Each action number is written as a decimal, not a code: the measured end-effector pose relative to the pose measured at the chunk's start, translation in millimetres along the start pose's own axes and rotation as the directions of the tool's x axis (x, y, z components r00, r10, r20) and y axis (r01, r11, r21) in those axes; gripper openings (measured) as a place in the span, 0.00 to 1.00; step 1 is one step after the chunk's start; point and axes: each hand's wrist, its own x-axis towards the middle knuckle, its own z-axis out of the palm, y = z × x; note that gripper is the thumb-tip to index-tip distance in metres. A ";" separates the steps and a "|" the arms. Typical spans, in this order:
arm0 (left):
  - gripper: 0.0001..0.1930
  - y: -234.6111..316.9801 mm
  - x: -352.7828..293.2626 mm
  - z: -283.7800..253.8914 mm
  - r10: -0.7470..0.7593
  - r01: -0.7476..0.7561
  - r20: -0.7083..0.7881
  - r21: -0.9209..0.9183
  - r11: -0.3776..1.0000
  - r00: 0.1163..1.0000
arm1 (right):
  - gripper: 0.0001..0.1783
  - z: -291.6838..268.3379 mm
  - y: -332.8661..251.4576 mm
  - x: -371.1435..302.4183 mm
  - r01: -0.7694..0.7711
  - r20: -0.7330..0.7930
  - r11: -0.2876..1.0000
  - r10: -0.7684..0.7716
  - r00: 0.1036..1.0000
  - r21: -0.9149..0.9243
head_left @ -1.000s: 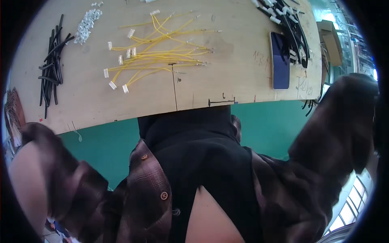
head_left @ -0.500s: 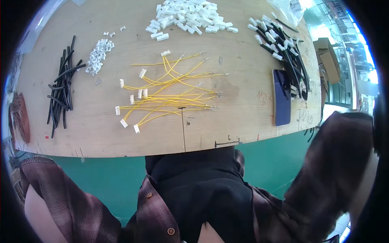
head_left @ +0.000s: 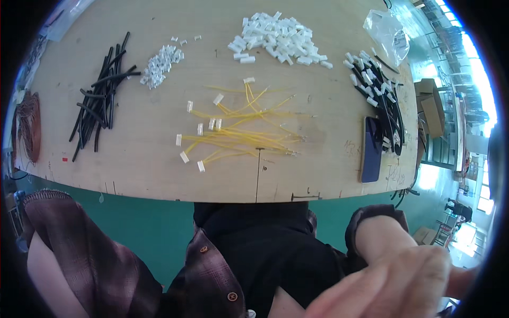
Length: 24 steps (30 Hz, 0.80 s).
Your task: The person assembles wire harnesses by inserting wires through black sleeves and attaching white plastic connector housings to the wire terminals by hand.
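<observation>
My right hand point(head_left: 392, 283) is raised close to the camera at the lower right, away from the table; its back shows, but its fingers are smeared and cut off. Past the lower left edge, my left hand is out of view; only its plaid sleeve and part of the forearm show. Neither hand touches anything on the wooden table point(head_left: 132, 175). Yellow wires point(head_left: 249, 139) with white connectors point(head_left: 200, 129) at one end and metal tips at the other lie spread across the middle.
Black tubes point(head_left: 108, 90) and small clear pieces point(head_left: 161, 66) lie at left, by a brush-like brown bundle point(head_left: 28, 127). White housings point(head_left: 278, 37) are heaped at the back. Right are black sleeves with white ends point(head_left: 389, 108), a phone point(head_left: 371, 151) and a plastic bag point(head_left: 387, 37).
My right hand has come into view at the lower right, its sleeve now lower. The view has shifted, so the table's things appear further right. Nothing on the table has visibly been moved.
</observation>
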 end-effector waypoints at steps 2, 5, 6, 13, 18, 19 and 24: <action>0.10 -5.4 -11.4 10.4 -0.038 0.038 0.001 0.083 0.996 0.999 | 0.20 -4.8 8.4 38.6 -0.006 -0.072 0.997 0.000 0.997 -0.083; 0.10 -4.9 -30.0 3.9 -0.069 0.079 -0.048 0.271 0.959 0.996 | 0.18 -9.8 12.7 14.6 -0.048 -0.100 0.981 0.030 0.995 -0.185; 0.10 -2.4 -29.9 9.0 -0.054 0.072 -0.063 0.327 0.942 0.997 | 0.17 -14.7 11.1 14.2 -0.042 -0.098 0.973 0.020 0.995 -0.228; 0.10 -81.0 -64.0 47.0 -0.334 0.271 0.150 0.329 0.905 0.931 | 0.13 -22.0 45.5 92.2 0.015 -0.165 0.813 -0.137 0.977 -0.583; 0.13 -115.0 -75.6 63.7 -0.210 -0.257 0.545 0.656 0.710 0.812 | 0.14 -56.3 69.4 136.5 -0.167 -0.183 0.092 -0.213 0.960 -0.982; 0.12 -118.6 -75.3 68.0 -0.243 -0.302 0.618 0.642 0.705 0.748 | 0.16 -71.6 88.5 140.9 -0.107 -0.030 -0.242 -0.298 0.954 -0.964; 0.07 -115.7 -64.4 68.9 -0.345 -0.225 0.668 0.613 0.757 0.659 | 0.14 -80.8 114.0 160.5 0.101 0.201 -0.310 -0.310 0.929 -0.946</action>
